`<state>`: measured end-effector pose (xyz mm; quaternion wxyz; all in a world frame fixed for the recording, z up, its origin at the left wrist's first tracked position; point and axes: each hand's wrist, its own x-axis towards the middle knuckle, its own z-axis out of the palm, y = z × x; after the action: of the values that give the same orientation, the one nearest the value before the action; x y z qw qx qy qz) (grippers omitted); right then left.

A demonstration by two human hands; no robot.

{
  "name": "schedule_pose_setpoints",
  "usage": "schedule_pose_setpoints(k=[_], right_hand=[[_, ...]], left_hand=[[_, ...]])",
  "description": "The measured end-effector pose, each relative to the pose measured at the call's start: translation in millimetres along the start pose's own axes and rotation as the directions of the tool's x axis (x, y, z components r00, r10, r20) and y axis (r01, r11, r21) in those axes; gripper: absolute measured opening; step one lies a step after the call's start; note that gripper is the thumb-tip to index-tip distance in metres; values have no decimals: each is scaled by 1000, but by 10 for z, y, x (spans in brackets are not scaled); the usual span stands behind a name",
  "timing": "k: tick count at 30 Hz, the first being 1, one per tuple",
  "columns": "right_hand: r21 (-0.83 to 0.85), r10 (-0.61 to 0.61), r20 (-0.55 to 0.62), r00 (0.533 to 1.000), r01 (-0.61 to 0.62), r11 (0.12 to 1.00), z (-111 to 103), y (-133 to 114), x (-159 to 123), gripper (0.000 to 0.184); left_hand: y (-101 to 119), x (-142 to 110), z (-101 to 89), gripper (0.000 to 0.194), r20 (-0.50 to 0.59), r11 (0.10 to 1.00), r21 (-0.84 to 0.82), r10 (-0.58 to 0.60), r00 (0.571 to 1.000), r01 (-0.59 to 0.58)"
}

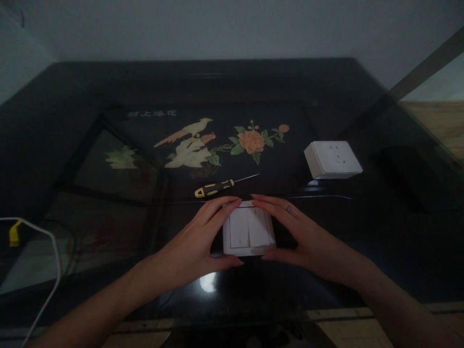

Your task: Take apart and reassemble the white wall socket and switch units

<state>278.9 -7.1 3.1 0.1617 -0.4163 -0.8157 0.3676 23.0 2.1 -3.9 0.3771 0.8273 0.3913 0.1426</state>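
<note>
One white cable (56,251) curves along the left side of the scene, with a yellow tag (13,233) on it near the left edge. It lies by a glossy dark table (319,87), whose far side meets a pale wall (203,29). Right of the cable, on the tabletop, pale characters (152,113) stand farther away than a light-coloured leafy motif (121,158).

The left hand (213,232) comes in from the near left, its fingers at the far edge of a white double switch (249,229) and its thumb at the near edge, clamped on the switch's left side. Beyond this hand, a bird design (194,129) decorates the table. Nearer than the bird lies a screwdriver (226,185), its black and yellow handle to the left and its thin shaft pointing right and slightly away.

The switch sits at the near middle, between the two hands, with its two rockers facing up. Farther back is an orange flower design (252,141) with green leaves. The right hand (295,232), wearing a ring (289,209), clamps the switch's right side, fingers far and thumb near.

Farther right and farther back, a boxy white socket (335,158) rests with its holes facing up.
</note>
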Motion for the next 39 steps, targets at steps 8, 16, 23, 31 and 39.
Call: schedule_pose_setpoints(k=[8,16,23,31,39], right_hand=[[-5,26,-33,999,-27,1000,71,50,-9,75],[-28,-19,-47,999,18,999,54,72,27,77],[-102,-57,-44,997,52,993,61,68,35,79],[-201,-79,-30,996,71,977,40,56,60,78],[-304,-73,34,997,80,949,-23,7,92,80]], left_hand=[[34,20,-8,69,-25,996,-78,-43,999,41],[30,37,-13,69,-58,997,-69,-22,998,18],[-14,58,20,70,-109,996,-83,20,994,-29],[-55,58,-18,75,-89,998,30,53,995,-50],[-18,36,-64,81,-40,975,223,8,999,2]])
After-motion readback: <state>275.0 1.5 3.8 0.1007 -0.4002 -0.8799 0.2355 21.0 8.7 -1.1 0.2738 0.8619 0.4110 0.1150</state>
